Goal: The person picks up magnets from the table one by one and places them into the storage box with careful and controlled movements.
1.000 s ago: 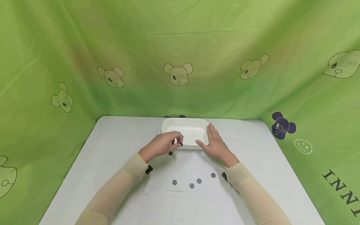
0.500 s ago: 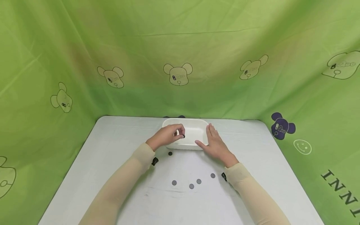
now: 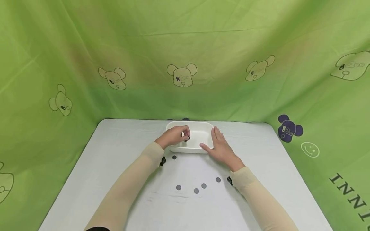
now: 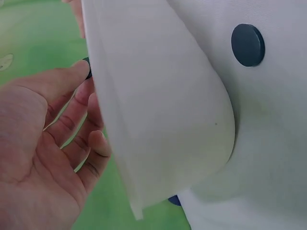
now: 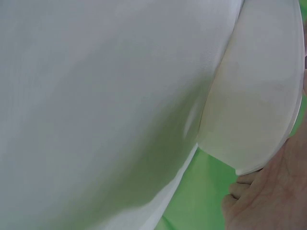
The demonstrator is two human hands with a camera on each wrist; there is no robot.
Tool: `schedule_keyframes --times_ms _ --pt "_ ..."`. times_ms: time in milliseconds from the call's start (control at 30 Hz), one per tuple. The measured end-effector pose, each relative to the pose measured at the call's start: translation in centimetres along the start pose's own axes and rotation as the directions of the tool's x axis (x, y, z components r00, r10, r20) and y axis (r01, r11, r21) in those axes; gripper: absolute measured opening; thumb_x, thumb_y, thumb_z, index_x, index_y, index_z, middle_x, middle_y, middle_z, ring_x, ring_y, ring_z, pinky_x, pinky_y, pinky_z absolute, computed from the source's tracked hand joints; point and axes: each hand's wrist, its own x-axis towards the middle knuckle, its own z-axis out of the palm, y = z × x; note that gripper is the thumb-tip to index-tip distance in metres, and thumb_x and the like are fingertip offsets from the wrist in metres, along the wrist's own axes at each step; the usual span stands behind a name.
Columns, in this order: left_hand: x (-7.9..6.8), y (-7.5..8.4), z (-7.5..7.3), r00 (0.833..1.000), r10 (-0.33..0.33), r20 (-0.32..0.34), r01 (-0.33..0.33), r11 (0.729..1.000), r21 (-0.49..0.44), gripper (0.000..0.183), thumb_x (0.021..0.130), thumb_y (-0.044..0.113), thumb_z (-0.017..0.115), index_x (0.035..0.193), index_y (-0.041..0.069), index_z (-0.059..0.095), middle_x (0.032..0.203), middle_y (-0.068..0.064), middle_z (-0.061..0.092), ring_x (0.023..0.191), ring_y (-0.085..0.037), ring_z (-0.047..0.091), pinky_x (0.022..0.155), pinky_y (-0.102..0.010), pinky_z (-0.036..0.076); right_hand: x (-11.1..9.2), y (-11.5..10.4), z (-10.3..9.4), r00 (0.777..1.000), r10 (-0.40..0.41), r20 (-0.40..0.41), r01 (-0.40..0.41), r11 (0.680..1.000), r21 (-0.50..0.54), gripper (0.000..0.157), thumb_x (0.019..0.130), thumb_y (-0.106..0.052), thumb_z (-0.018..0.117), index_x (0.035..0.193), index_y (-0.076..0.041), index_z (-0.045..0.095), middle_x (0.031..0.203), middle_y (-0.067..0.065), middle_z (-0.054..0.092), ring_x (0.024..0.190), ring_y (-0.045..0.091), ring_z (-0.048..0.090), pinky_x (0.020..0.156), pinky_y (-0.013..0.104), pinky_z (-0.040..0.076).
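My left hand [image 3: 174, 135] is over the left part of a white rectangular tub [image 3: 189, 150]. Between its thumb and fingers it pinches a small black disc [image 3: 189, 138], partly hidden by the tub's rim in the left wrist view, where the disc's edge [image 4: 88, 67] shows at the thumb tip. A second dark spot shows just below the fingers; I cannot tell whether it is another disc. With fingers straight, my right hand [image 3: 223, 150] rests along the tub's right end, its thumb on the near rim. Another disc [image 4: 248, 45] lies on the table close to the tub.
Several dark discs lie on the pale tablecloth [image 3: 138, 205] nearer to me, among them one disc [image 3: 178, 187] to the left and one disc [image 3: 218, 179] by the right sleeve. A green printed curtain [image 3: 185, 102] stands round the table's back and sides.
From the near rim, my left hand has moved forward and slightly right over the tub, still pinching a disc. My right hand has stayed at the tub's right end.
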Motion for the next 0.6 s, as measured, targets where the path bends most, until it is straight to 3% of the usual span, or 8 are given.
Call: schedule_keyframes --times_ms 267,600 --pt "1.2 -0.2 0.8 0.999 -0.043 0.031 0.042 0.998 0.036 0.006 0.106 0.018 0.071 0.109 0.017 0.066 0.109 0.003 0.072 0.09 -0.011 0.062 0.083 -0.032 0.051 0.0 -0.2 0.0 1.0 -0.007 -0.005 0.007 1.0 -0.002 0.114 0.103 -0.076 0.047 0.168 0.006 0.003 0.178 0.023 -0.004 0.165 0.04 0.001 0.133 0.052 0.008" --pt "1.9 -0.7 1.8 0.997 -0.068 0.048 0.064 0.996 0.067 0.007 0.105 0.017 0.071 0.111 0.016 0.067 0.111 0.002 0.072 0.1 -0.014 0.064 0.09 -0.036 0.053 0.0 0.0 0.2 1.0 -0.005 -0.013 0.004 1.0 -0.01 0.113 0.103 -0.075 0.048 0.168 0.007 0.003 0.178 0.023 -0.005 0.165 0.04 -0.001 0.133 0.052 0.008"
